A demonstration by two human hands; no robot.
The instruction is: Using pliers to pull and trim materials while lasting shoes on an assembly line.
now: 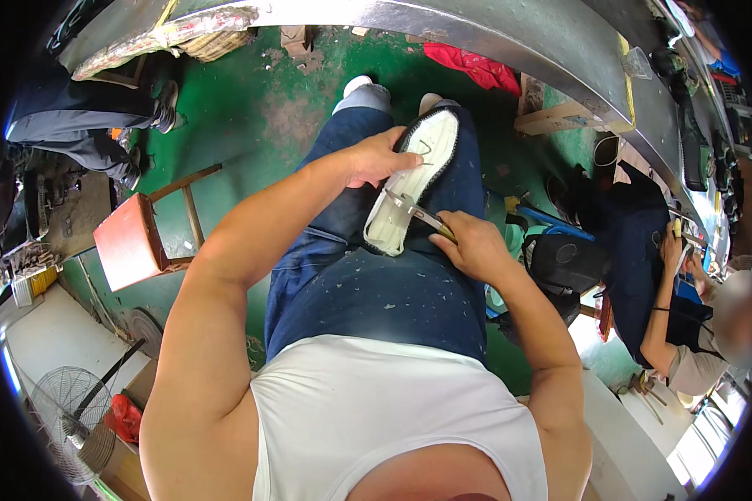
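Observation:
On my lap lies a shoe [433,150] with its pale, whitish underside turned up and a dark stitched or pleated rim around it. My left hand [380,159] is closed on its left edge near the far end, the thumb pressed on the underside. In my right hand [476,244] are metal pincers [422,215], gripped by the handle. Their curved head rests against the middle of the shoe's underside. A small bent dark piece, perhaps a nail or wire, shows on the underside beyond my left thumb. A dark blue apron [376,292] covers my lap.
A metal-edged bench [443,29] curves across the far side. An orange-red stool [129,242] stands left, near another person's legs [92,117]. At the right, a co-worker [685,334] handles something. A wire fan [71,422] is lower left; red cloth [472,67] lies under the bench.

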